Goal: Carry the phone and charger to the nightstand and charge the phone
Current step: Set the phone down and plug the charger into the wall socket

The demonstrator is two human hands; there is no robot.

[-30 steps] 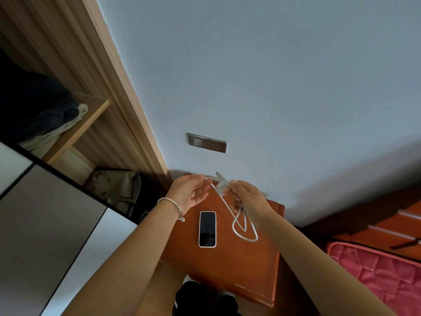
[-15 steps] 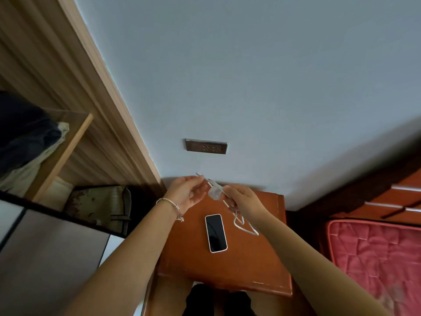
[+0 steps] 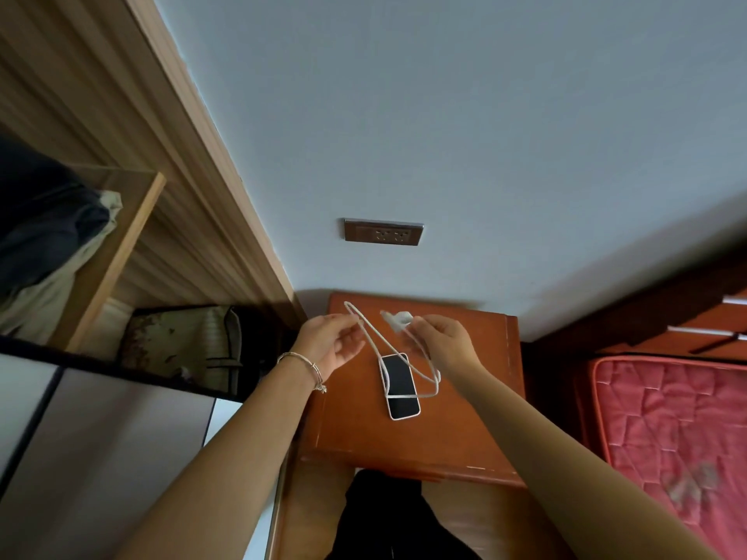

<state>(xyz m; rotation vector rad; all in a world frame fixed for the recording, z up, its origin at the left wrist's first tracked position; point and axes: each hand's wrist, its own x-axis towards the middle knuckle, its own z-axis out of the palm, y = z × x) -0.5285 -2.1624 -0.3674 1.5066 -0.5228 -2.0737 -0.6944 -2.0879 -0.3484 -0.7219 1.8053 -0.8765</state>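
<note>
A white-edged phone (image 3: 400, 392) lies screen up on the orange-brown nightstand (image 3: 351, 430). My left hand (image 3: 329, 343) pinches one end of the white charger cable (image 3: 374, 337) above the nightstand's back edge. My right hand (image 3: 442, 343) holds the white charger plug (image 3: 398, 318), its prongs pointing left. The cable hangs between the two hands in a loop that drapes across the phone. A brown wall socket (image 3: 383, 232) sits on the pale wall just above the nightstand.
A wooden wardrobe (image 3: 169, 163) with folded clothes and a bag (image 3: 182, 341) on its shelves stands to the left. A red quilted mattress (image 3: 671, 430) lies to the right. My dark-clothed legs show below the nightstand's front edge.
My hands have drawn apart, stretching the coiled cable out into a long loop over the phone. The view has shifted, so the nightstand appears more centred.
</note>
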